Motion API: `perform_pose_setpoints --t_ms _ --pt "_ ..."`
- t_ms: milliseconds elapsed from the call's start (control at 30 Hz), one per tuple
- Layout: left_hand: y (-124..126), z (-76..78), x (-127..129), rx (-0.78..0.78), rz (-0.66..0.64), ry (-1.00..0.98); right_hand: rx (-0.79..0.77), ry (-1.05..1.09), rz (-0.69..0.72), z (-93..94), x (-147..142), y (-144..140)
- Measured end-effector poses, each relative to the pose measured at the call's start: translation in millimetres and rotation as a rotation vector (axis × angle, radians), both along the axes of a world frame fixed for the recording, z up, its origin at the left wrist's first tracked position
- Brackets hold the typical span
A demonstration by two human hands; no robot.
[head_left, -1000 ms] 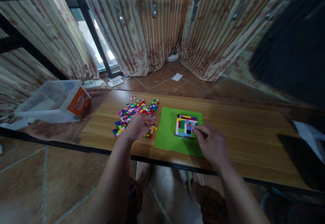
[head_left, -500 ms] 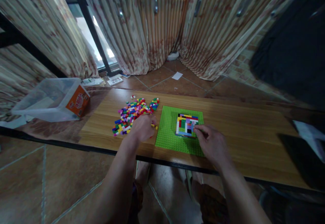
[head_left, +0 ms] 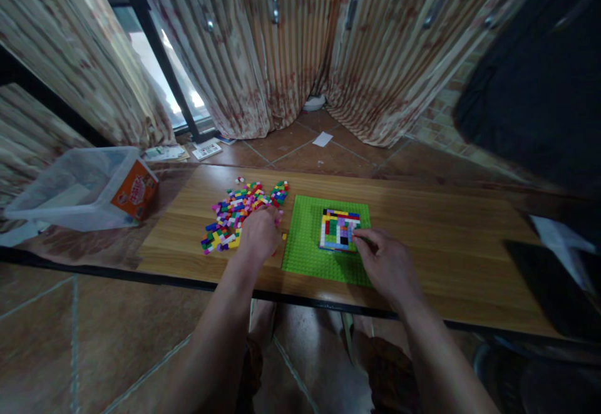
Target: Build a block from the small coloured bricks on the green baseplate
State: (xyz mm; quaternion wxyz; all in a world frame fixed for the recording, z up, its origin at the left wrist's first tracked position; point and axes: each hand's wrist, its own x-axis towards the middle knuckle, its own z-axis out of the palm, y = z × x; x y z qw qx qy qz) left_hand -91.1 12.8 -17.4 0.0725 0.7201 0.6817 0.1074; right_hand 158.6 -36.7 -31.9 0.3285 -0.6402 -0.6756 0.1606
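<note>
My left hand (head_left: 260, 232) is over the right side of a loose pile of small toy bricks (head_left: 235, 210) in many colours. Its fingers are curled down, and whatever they hold is hidden. A green baseplate (head_left: 300, 257) lies to the right of the pile, bearing a low square build of multicoloured bricks (head_left: 334, 229). At the right edge of that build, my right hand (head_left: 385, 260) has thumb and forefinger pinched together. Anything between those fingertips is too small to make out. A yellow brick (head_left: 284, 236) sits between my left hand and the baseplate.
A wooden table (head_left: 446, 245) carries the baseplate and pile. Left of it stands a clear plastic bin (head_left: 79, 207) with an orange label. A dark flat object (head_left: 539, 282) lies at the right end. Striped curtains (head_left: 263, 63) hang behind.
My left hand has shifted slightly up and left over the pile, uncovering less of its fingers. My right hand keeps its pinch at the build. The whole view has moved a little.
</note>
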Motion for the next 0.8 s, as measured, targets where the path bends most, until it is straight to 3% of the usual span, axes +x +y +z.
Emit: perform_pose_setpoints --t_ms 200,567,667,800 --pt "0.4 5.2 2.8 -0.05 0.031 -0.016 -0.013 0.007 -0.001 1.0 0.0 -0.5" --pt "-1.3 0.0 12.1 0.02 0.049 -0.033 -0.011 -0.006 0.001 0.3 0.2 0.3" --pt "1.5 -0.4 9.2 0.04 0.091 -0.176 -0.011 -0.001 0.006 1.1 0.3 0.1" --pt "9.1 -6.3 4.0 0.034 0.05 -0.6 -0.006 0.0 0.0 1.7 0.0 0.0"
